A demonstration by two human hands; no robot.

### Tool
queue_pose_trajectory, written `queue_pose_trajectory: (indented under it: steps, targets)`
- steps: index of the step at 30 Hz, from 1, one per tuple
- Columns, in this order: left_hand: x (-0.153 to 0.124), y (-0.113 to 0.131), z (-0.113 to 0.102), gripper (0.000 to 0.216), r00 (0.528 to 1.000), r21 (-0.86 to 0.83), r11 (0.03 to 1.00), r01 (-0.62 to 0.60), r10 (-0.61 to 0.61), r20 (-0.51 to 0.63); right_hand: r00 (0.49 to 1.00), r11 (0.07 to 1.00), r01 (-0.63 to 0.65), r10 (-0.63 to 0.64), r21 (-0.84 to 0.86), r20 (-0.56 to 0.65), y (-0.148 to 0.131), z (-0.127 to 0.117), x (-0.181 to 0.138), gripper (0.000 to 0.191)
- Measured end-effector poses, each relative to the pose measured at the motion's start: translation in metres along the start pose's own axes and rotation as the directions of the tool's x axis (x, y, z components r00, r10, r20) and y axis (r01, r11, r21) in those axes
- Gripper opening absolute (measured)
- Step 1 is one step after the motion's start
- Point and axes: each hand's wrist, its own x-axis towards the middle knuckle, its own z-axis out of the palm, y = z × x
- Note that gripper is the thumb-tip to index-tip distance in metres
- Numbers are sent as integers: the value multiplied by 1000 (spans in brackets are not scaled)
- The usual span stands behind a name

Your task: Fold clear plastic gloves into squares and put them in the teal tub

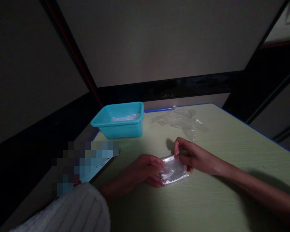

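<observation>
Clear plastic caught the light on a flat packet [174, 172], which sat between both hands, on or just above the bench [232, 148]; contact underneath could not be told. The left hand [147, 169], at the packet's nine o'clock, pinched its near-left edge, fingertips overlapping the film. The right hand [187, 155], at two o'clock, gripped the upper right corner, thumb on top and lower fingers curled behind. Holding opposite sides probably steadied so limp a material and spread it flat. Toward ten o'clock stood a turquoise basin [119, 129], upright, with something white and paper-like [127, 118] inside, its raised walls presumably containing loose pieces. Crumpled transparent film [183, 121] lay at twelve o'clock, apart from the hands, perhaps so that the near working area had room.
</observation>
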Motion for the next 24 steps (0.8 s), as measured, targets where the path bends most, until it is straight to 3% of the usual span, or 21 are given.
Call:
queue_pose_trajectory:
  steps: [12,17,19,22,24]
  targets:
    - [2,1,0,32,998,-20,999,42,-43,-52,989,969,111,-130,-222,-75,6,8,1,15]
    - [2,0,1,32,998,-45,999,27,-30,-56,953,871,189,-274,-453,-131,-4,-1,-3,6]
    - [1,1,1,31,998,-53,998,17,-20,-58,934,777,257,-353,-574,-61,-10,-10,-7,8]
    - [-1,3,2,29,997,-49,999,20,-24,-73,886,602,441,-410,-666,216,-17,-21,-12,19]
    - [-2,3,2,29,996,-45,999,27,-31,-83,850,537,520,-397,-664,345,-18,-25,-13,24]
